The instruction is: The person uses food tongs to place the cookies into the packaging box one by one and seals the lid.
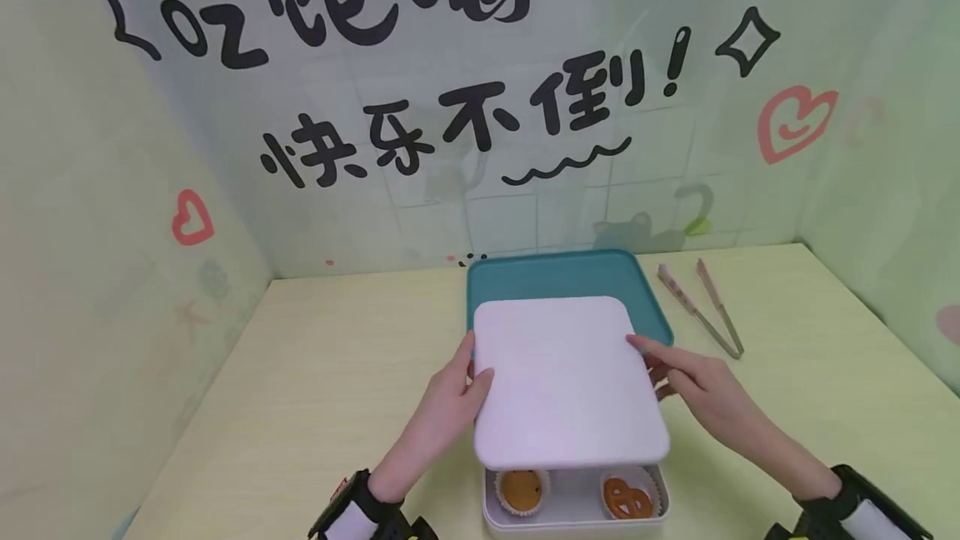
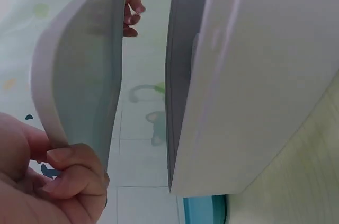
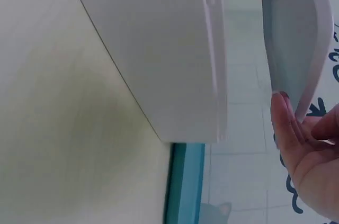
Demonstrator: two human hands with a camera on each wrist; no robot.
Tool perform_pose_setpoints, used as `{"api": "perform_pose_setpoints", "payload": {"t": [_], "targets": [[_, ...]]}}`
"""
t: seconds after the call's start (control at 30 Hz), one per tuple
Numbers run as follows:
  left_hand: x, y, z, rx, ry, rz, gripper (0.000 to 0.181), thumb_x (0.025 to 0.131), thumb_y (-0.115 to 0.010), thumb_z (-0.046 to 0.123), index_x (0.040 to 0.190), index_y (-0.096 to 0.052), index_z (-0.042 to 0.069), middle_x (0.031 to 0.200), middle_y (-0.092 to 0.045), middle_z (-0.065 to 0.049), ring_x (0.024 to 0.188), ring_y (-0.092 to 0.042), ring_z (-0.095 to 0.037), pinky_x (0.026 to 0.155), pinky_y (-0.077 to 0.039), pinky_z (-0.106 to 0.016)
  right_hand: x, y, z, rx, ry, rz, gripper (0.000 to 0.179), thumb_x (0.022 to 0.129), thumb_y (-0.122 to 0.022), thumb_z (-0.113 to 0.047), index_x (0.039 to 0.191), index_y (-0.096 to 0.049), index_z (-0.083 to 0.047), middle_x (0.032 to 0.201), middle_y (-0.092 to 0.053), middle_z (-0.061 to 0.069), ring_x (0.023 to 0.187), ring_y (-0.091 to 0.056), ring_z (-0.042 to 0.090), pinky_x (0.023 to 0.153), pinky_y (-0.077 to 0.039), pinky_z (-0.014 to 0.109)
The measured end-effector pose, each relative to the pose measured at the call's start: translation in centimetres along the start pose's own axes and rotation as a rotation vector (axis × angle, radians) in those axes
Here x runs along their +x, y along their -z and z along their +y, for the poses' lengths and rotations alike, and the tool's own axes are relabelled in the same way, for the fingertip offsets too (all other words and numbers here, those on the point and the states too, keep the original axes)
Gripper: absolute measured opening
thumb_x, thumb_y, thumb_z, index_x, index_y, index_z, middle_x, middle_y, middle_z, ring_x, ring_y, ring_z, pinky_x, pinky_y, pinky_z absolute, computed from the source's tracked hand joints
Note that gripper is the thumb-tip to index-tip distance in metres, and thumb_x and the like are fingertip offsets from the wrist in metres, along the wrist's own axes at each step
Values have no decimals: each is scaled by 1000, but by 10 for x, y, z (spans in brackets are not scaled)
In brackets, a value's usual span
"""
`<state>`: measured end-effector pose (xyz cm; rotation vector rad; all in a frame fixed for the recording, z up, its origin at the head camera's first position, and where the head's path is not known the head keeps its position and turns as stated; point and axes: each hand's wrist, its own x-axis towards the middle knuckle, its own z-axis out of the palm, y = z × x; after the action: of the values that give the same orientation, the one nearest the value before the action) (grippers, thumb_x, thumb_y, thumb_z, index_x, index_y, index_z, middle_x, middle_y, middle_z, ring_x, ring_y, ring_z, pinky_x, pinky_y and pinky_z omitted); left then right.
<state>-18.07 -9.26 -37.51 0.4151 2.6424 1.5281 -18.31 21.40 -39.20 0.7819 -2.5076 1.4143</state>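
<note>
A white lid (image 1: 568, 382) is held above a white box (image 1: 577, 527), apart from it, with a gap between the two in both wrist views. My left hand (image 1: 453, 394) grips the lid's left edge, thumb on top and fingers curled below. At the opposite edge my right hand (image 1: 693, 382) holds the lid between thumb and fingers. Inside the box, a round golden-brown pastry (image 1: 521, 491) in a paper cup sits at front left. A pretzel-shaped biscuit (image 1: 628, 498) in another paper cup sits at front right. The lid hides the rest of the box.
Behind the box lies a teal tray (image 1: 551, 273), partly covered by the lid in the head view. Tongs (image 1: 708, 315) lie spread on the table (image 1: 337, 390) at the back right. A wall (image 1: 450, 215) with black lettering stands behind the table.
</note>
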Motion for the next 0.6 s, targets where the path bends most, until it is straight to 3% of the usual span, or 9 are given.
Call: {"api": "perform_pose_setpoints", "payload": {"t": [0.1, 0.23, 0.3, 0.4, 0.5, 0.6], "targets": [[-9, -7, -2, 77, -25, 20, 54, 95, -44, 13, 135, -20, -14, 121, -45, -28, 101, -51, -29, 77, -44, -36, -11, -9, -8, 24, -135, -25, 38, 94, -45, -3, 132, -44, 1, 85, -55, 1, 67, -53, 10, 55, -46, 27], [-23, -19, -4, 241, -11, 55, 54, 95, -44, 15, 134, -22, -16, 130, -36, -30, 117, -40, -35, 87, -37, -44, -22, -25, -15, -166, -155, -52, 52, 91, -55, -19, 135, -38, 2, 77, -41, -3, 63, -40, 6, 53, -37, 23], [-31, -26, -4, 361, 17, 83, 55, 95, -45, 19, 134, -25, -15, 125, -43, -28, 106, -49, -38, 80, -41, -47, -27, -32, -16, -248, -160, -64, 54, 90, -57, -21, 134, -38, 4, 75, -37, -4, 62, -36, 5, 56, -35, 23], [-38, -37, -5, 508, 49, 135, 57, 93, -48, 24, 133, -30, -12, 109, -53, -23, 71, -58, -37, 60, -44, -46, -31, -39, -16, -344, -189, -81, 54, 90, -56, -23, 134, -38, 3, 78, -35, -4, 62, -33, 5, 58, -34, 23], [-41, -45, -8, 591, 24, 188, 57, 92, -50, 25, 133, -31, -10, 95, -54, -17, 47, -49, -30, 46, -39, -41, -33, -43, -16, -430, -208, -79, 55, 90, -56, -25, 134, -39, 2, 80, -35, -4, 60, -33, 6, 58, -35, 24], [-41, -50, -12, 636, -17, 222, 56, 91, -51, 23, 134, -32, -9, 86, -51, -13, 39, -42, -24, 41, -34, -36, -33, -45, -16, -484, -213, -81, 54, 90, -56, -25, 134, -39, 2, 81, -36, -3, 59, -33, 7, 57, -35, 25]]}}
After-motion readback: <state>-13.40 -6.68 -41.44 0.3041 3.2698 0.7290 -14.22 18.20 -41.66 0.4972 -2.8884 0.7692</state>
